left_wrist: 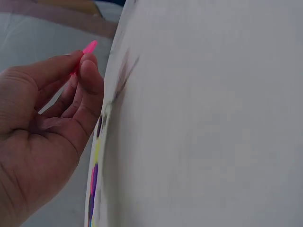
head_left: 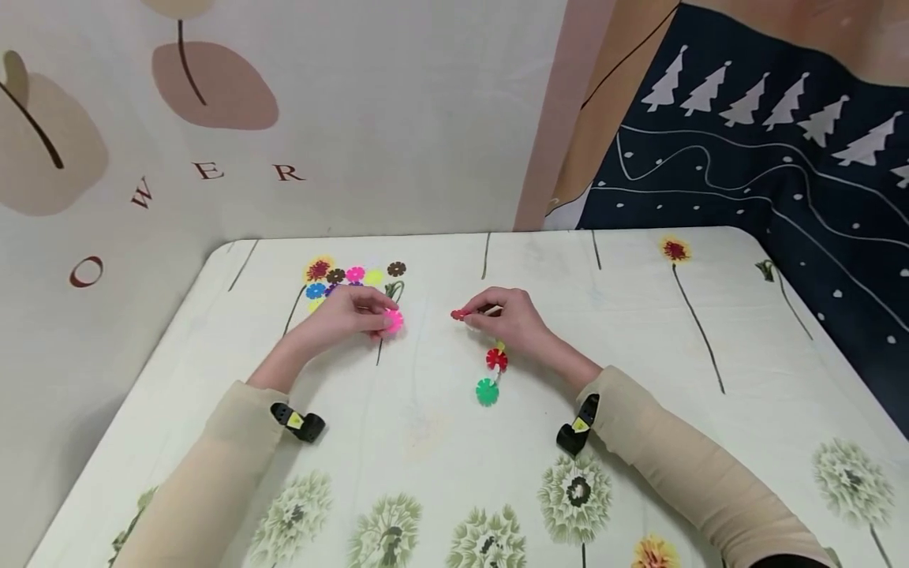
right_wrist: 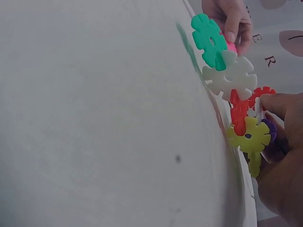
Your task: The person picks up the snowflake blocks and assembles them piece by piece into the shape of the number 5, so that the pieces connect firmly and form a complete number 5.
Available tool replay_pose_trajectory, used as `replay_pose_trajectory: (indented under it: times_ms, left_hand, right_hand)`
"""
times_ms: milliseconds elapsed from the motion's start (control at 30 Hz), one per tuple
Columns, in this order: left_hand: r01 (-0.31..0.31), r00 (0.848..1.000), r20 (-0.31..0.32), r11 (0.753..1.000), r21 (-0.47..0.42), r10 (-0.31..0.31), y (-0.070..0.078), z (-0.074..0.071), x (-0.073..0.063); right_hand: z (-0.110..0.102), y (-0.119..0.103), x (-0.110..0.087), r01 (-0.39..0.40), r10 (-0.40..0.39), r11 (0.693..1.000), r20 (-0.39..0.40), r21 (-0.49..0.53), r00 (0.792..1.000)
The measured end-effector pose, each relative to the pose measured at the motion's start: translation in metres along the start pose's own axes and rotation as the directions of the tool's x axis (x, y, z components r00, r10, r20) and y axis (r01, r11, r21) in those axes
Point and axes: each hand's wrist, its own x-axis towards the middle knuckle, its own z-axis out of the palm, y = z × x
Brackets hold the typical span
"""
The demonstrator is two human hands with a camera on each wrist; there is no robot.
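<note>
Beige sleeves [head_left: 195, 473]; left hand [head_left: 341, 318] pinches pink disc [head_left: 395, 321]; right hand [head_left: 513, 319] pinches disc chain [right_wrist: 236, 78]; backdrop [head_left: 398, 118] reads "O-W-E-R".

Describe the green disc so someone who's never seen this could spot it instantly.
Over the white flower-printed table, find the right hand, which holds a chain of notched discs. Follow the chain to the end farthest from that hand. There is the green disc, the chain's only visible green piece, joined to a white disc.
</note>
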Motion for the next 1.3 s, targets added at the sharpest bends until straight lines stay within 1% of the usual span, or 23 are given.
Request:
replay_pose_trajectory:
  times_ms: [100, 167, 267, 333, 400, 567, 700, 1033, 1167, 1300]
  left_hand:
    - [-0.013, 1.0, 0.025, 1.0, -0.027, 0.014, 0.007, 0.013, 0.008]
    - [-0.005, 0.999, 0.039, 0.997, -0.075, 0.008, 0.01, 0.02, 0.013]
    - [0.015, 0.999, 0.037, 0.99, -0.142, -0.01, 0.015, 0.028, 0.019]
    - [0.028, 0.999, 0.032, 0.984, -0.179, -0.022, 0.018, 0.032, 0.021]
    - [0.031, 0.999, 0.026, 0.98, -0.195, -0.026, 0.021, 0.034, 0.023]
    - [0.013, 1.0, 0.025, 0.976, -0.22, -0.008, 0.028, 0.039, 0.027]
    - [0.001, 1.0, 0.029, 0.972, -0.233, 0.006, 0.031, 0.042, 0.03]
    - [-0.024, 0.998, 0.061, 0.982, -0.185, 0.036, 0.038, 0.046, 0.031]
    - [-0.033, 0.996, 0.071, 0.982, -0.188, 0.047, 0.039, 0.047, 0.032]
    - [-0.029, 0.995, 0.085, 0.975, -0.22, 0.048, 0.037, 0.048, 0.033]
  right_hand:
    - [0.0, 0.001, 0.001, -0.002, 0.002, 1.0, 0.005, 0.004, 1.0]
    - [0.0, 0.001, 0.001, -0.006, 0.006, 1.0, 0.001, 0.0, 1.0]
    - [0.0, 0.001, 0.002, -0.004, 0.004, 1.0, -0.007, -0.001, 1.0]
    - [0.0, 0.001, 0.002, -0.004, 0.003, 1.0, -0.01, -0.003, 1.0]
    - [0.001, 0.001, 0.002, -0.005, 0.005, 1.0, -0.013, -0.007, 1.0]
    - [0.001, 0.001, 0.003, -0.017, 0.016, 1.0, -0.022, -0.012, 1.0]
    - [0.001, 0.0, 0.004, -0.007, 0.007, 1.0, -0.026, -0.014, 1.0]
    - [0.001, 0.0, 0.004, 0.096, -0.096, 0.995, 0.014, -0.031, 0.995]
    - [-0.001, -0.001, 0.003, 0.152, -0.15, 0.987, 0.041, -0.046, 0.988]
    - [-0.003, -0.001, 0.002, 0.206, -0.203, 0.978, 0.063, -0.04, 0.977]
